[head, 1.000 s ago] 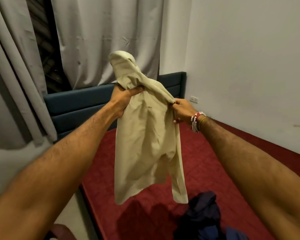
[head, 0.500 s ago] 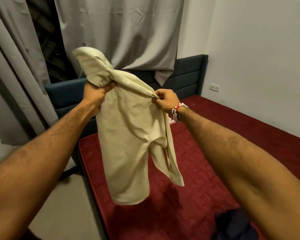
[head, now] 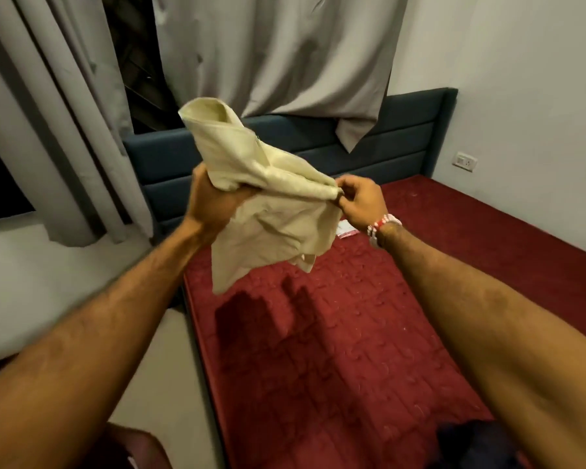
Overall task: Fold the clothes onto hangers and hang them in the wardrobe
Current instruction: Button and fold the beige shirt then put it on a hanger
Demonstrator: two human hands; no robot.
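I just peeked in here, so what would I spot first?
A crumpled cream garment is held up in the middle, the left hand gripping its bunched top and the right hand pinching an edge. Below it spreads a dark red bed, with grey curtains behind.

Both arms outstretched, left hand (head: pixel 210 198) fisted — gripping, right hand (head: pixel 361 201) pinching — beaded wrist.

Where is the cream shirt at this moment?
In the head view the cream shirt hangs centre-left in the air above the red mattress, before the blue headboard, gripped by the left hand and pinched by the right hand.
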